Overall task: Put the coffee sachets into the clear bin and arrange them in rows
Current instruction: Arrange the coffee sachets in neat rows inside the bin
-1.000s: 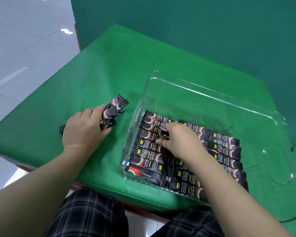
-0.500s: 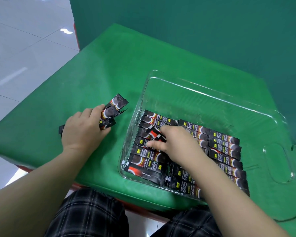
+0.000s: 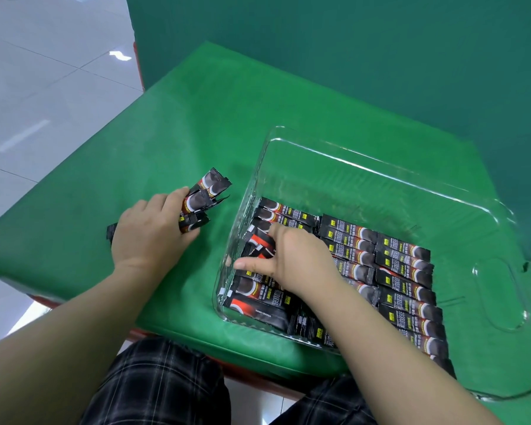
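Observation:
A clear plastic bin (image 3: 390, 167) stands on the green table, holding several black coffee sachets (image 3: 402, 271) laid side by side in rows. My right hand (image 3: 292, 259) is inside the bin at its left side, fingers curled over a tilted red-and-black sachet (image 3: 259, 245) in the left row, thumb stretched toward the bin's left wall. My left hand (image 3: 149, 237) rests on the table left of the bin and grips a bundle of loose sachets (image 3: 204, 196), whose ends stick out past my fingers.
The green table (image 3: 172, 124) ends at a near edge just above my lap. A dark green wall (image 3: 350, 41) rises behind it. White tiled floor (image 3: 43, 87) lies to the left. The bin's right part holds no sachets.
My right hand has slid left and toward me inside the bin, and one sachet in the left row now lies tilted under it. My left hand stays put with its bundle.

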### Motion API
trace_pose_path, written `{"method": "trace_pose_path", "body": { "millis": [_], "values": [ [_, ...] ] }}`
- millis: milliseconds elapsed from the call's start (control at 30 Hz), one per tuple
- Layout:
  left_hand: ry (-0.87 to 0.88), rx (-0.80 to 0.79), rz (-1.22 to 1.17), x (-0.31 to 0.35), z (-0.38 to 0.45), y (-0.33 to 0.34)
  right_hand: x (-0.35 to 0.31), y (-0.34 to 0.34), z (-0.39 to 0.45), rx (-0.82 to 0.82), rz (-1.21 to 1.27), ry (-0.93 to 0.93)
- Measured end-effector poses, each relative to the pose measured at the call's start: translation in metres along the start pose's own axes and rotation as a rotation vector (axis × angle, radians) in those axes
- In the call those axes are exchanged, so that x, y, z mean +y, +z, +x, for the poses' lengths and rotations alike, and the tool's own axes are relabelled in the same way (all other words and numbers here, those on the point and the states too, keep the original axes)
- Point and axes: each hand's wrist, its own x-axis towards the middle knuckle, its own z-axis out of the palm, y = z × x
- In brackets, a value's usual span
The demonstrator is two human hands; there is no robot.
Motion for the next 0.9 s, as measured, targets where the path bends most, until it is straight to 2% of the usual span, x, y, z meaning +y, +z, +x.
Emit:
{"method": "trace_pose_path", "body": {
  "millis": [333,500,600,767,900],
  "values": [
    [-0.003,-0.013,0.0,0.0,0.0,-0.001,0.002,-0.01,0.001,0.024,0.167,0.058],
    [-0.004,-0.013,0.0,-0.001,0.0,0.0,0.008,-0.014,0.002,0.115,0.263,0.048],
    [-0.007,-0.013,-0.007,-0.001,0.0,0.0,0.021,-0.017,-0.001,0.153,0.224,0.009],
    [0.001,-0.018,0.002,-0.001,0.0,0.0,0.052,-0.016,-0.021,0.007,0.137,-0.068],
    [-0.005,-0.029,0.006,-0.001,0.0,-0.001,0.064,-0.014,-0.043,-0.142,0.197,-0.144]
  ]
}}
